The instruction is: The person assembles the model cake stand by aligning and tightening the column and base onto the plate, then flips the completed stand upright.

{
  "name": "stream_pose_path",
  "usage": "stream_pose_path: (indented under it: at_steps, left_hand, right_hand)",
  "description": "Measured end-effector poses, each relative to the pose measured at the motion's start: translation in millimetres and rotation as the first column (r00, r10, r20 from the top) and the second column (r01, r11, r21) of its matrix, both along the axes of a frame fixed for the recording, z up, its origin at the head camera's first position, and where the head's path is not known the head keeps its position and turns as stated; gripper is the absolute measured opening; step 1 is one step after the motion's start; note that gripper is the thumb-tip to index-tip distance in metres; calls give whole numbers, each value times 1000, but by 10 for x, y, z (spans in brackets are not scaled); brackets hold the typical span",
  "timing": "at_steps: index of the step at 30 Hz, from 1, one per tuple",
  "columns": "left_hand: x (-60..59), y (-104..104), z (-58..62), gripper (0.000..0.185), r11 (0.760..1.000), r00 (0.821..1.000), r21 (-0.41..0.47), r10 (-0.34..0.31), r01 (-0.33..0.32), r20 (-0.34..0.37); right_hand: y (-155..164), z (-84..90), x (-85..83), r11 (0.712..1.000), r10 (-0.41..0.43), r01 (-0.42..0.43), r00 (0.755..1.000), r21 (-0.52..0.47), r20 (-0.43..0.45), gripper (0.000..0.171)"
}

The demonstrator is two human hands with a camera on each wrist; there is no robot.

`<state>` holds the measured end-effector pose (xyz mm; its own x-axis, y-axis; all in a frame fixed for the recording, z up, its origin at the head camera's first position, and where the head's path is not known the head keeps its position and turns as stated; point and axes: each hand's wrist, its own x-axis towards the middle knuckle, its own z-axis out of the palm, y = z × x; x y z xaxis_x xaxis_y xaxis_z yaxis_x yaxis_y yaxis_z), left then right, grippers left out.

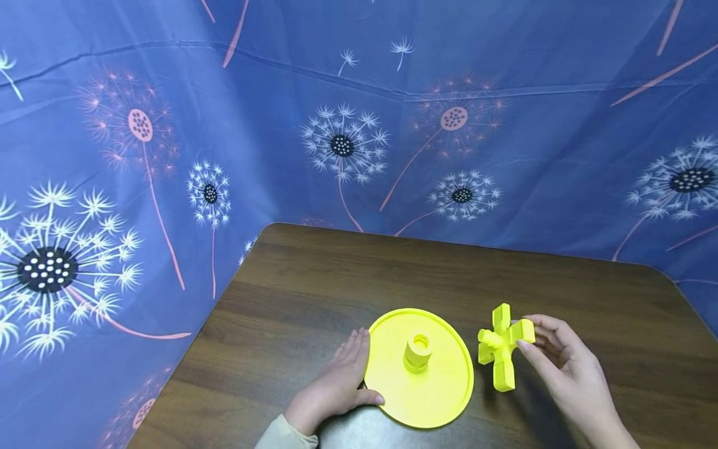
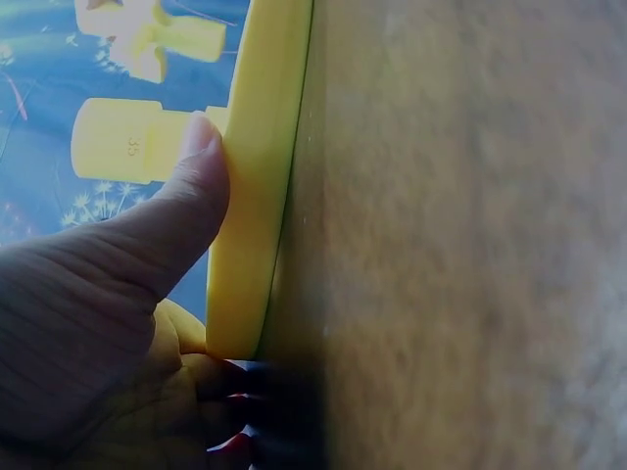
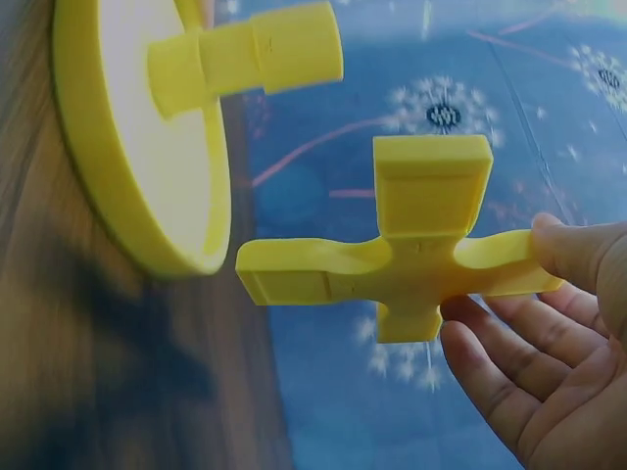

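Head view: I see a yellow round base plate [image 1: 443,399] with an upright hollow post [image 1: 417,352] lying on the dark wooden worktop [image 1: 314,287]. My left hand [image 1: 336,386] steadies the plate's left rim, fingers flat and thumb pressed on the edge. Just right of the plate, my right hand [image 1: 566,368] pinches a yellow cross-shaped piece [image 1: 501,352] by one arm, held off the worktop. I judge the piece is being readied for fitting; next it needs aligning above the post.
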<state>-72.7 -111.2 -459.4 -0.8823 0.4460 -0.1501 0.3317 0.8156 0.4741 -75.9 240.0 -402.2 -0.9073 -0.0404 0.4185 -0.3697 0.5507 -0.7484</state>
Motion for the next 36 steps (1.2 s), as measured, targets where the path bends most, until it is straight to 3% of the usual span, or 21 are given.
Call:
stream_pose_path:
  at_steps: [10,18,27,33,36]
  left_hand:
    - [-1,-2,6,109,1000,1000,1,0,0,-6]
    - [-3,-3,-8,110,1000,1000,-5,-3,2,-20]
    - [-6,-6,-16,110,1000,1000,-14,-4,4,-18]
    - [-8,-9,-16,110,1000,1000,-11,2,-2,-21]
    - [-5,-9,-16,110,1000,1000,-8,2,-2,-23]
  right_hand:
    - [-438,84,-118,991,136,-136,989,5,-58,50]
    - [-693,119,-198,969,243,-236,962,68,-124,52]
    - [-797,128,-232,931,320,-262,921,254,-224,60]
    - [-915,177,-233,878,400,-285,879,385,-260,40]
    - [-991,184,-233,854,433,-285,854,435,-290,42]
